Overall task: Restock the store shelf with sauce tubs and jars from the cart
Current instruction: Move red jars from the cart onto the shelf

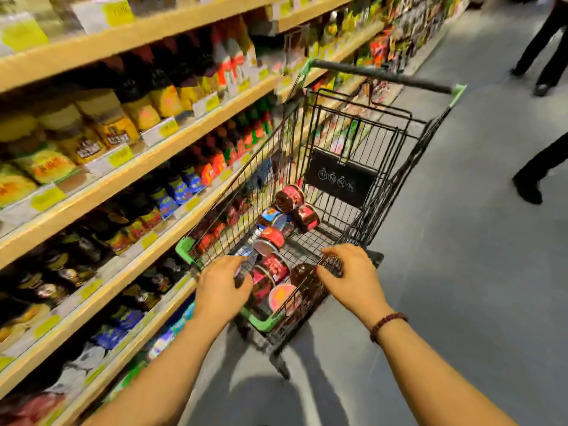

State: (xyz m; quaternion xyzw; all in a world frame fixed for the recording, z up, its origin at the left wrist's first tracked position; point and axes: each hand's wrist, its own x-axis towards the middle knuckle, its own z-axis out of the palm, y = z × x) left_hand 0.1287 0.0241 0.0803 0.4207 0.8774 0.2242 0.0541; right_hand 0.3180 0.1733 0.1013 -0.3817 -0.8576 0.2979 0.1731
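Observation:
A black wire cart (381,75) with green corners stands beside the shelf (172,149). Its basket holds several red-labelled sauce tubs (290,196) and dark jars (273,218), lying in a row along the left side. My left hand (221,285) reaches over the cart's near rim, fingers curled round a dark jar with a blue and white label (246,261). At the near right rim, my right hand (349,273) curls its fingers round a dark jar (332,264). The view is blurred.
The wooden shelves on the left are packed with bottles, bags and jars behind yellow price tags (120,155). A grey aisle floor (461,272) lies to the right. Two people's dark legs (534,170) stand at the far right.

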